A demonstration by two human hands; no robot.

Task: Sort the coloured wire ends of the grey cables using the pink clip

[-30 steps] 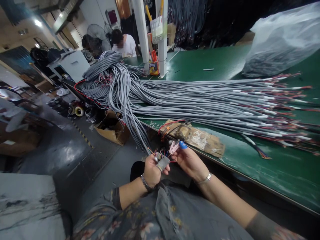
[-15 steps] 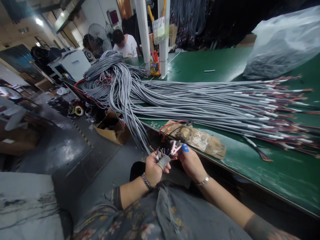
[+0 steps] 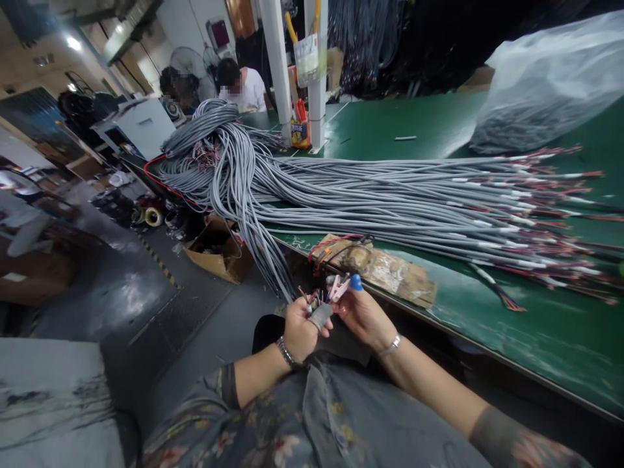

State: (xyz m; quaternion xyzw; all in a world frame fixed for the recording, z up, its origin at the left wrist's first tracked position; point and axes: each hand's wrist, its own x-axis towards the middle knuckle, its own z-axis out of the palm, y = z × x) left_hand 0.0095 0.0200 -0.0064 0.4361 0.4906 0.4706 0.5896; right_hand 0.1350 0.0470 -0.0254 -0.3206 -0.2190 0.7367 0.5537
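My left hand is closed around the ends of grey cables, whose thin coloured wires stick out past the fingers. A grey wrap covers its thumb. Just to the right, my right hand is closed on a small pink clip, held close against the wire tips. One of its digits wears a blue cover. The exact contact between clip and wires is too small to make out.
Long grey cables with stripped ends lie across the green table. A worn wooden board sits at the near edge. Farther off are a plastic bag, a post, a cardboard box and a person.
My right hand has come slightly left, bringing the pink clip nearer to the wires in my left hand. The clip is also turned a little. My left hand stays almost where it was.
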